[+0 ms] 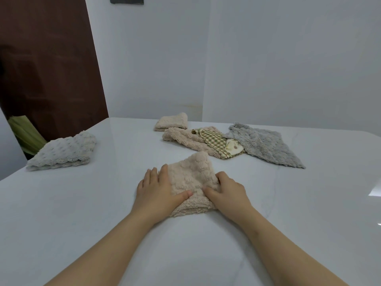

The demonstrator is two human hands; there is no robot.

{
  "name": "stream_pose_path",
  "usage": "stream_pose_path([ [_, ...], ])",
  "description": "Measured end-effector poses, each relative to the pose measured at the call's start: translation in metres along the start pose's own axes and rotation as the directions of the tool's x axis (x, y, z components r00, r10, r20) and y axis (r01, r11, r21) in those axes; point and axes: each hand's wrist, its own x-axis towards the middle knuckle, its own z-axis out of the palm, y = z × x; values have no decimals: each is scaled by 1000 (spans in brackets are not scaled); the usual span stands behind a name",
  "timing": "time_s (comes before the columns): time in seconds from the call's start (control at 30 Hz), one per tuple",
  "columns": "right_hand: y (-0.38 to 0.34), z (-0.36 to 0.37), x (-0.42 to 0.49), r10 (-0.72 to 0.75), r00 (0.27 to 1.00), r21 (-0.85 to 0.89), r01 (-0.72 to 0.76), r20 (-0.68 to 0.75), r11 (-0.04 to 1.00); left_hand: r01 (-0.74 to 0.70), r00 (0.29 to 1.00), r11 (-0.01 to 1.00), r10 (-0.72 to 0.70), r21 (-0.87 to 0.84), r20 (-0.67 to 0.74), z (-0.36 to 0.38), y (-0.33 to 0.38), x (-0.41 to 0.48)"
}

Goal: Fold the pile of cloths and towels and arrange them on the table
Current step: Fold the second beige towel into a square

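Note:
A fluffy beige cloth [191, 178], folded into a small square, lies on the white table [288, 213] in front of me. My left hand [156, 190] rests flat on its left edge with the thumb on top. My right hand [226, 193] presses its right edge, fingers curled onto the fabric. Behind it lies a loose pile: a beige cloth [185, 139], a green checked cloth [214, 139] and a grey cloth [266, 145]. One folded beige cloth [172, 122] sits at the far edge. A folded pale grey cloth [64, 151] lies at the left.
White walls rise right behind the table's far edge. A dark brown door [47, 58] stands at the left, with a green object [24, 131] below it past the table's left edge.

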Motion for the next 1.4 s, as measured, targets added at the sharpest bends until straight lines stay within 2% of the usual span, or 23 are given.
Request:
stream_pose_path([
  [0.1, 0, -3, -7, -9, 1000, 373, 5, 8, 928, -22, 1000, 990, 19, -140, -23, -1, -1, 1],
  [0.17, -1, -7, -9, 7, 1000, 608, -4, -3, 794, -54, 998, 920, 44, -388, -33, -4, 1, -1],
  [0.2, -1, -9, -8, 14, 1000, 700, -6, -6, 714, -57, 998, 824, 39, -564, -44, -6, 4, -3],
  [0.27, 0, -12, -5, 35, 999, 821, -8, -15, 570, -63, 998, 536, 12, -842, -67, -8, 12, -6],
  [0.3, 2, -12, -3, 50, 999, 859, -14, -13, 512, -68, 997, 425, 6, -903, -73, -8, 15, -6],
  [0.37, 5, -11, 2, 64, 998, 899, -26, -2, 438, -93, 996, 322, 44, -942, -83, -4, 18, -3],
  [0.47, 9, -8, 11, 17, 1000, 882, -15, 8, 471, -71, 995, 308, 89, -949, -45, -1, 19, 7],
  [0.63, 19, 0, 28, -36, 999, 833, 43, -28, 552, 82, 996, 227, 20, -970, 89, -3, 19, 35],
  [0.7, 20, -1, 31, 14, 1000, 832, 2, -12, 555, 112, 993, 198, 0, -974, 114, -1, 22, 47],
  [0.93, 23, -7, 24, 177, 984, 827, -97, -3, 553, 238, 971, 200, -61, -950, 230, 1, 34, 57],
  [1.07, 12, -21, 25, 242, 963, 761, -244, 117, 601, 386, 923, 255, -111, -887, 369, -14, 43, 58],
  [1.17, 3, -35, 35, 288, 933, 715, -351, 214, 605, 443, 896, 323, -111, -837, 431, -32, 48, 66],
  [1.27, -3, -56, 46, 311, 918, 692, -390, 244, 607, 436, 894, 347, -58, -830, 445, -49, 59, 78],
  [1.4, -5, -91, 62, 332, 922, 701, -371, 199, 609, 399, 901, 364, 13, -842, 433, -67, 87, 99],
])
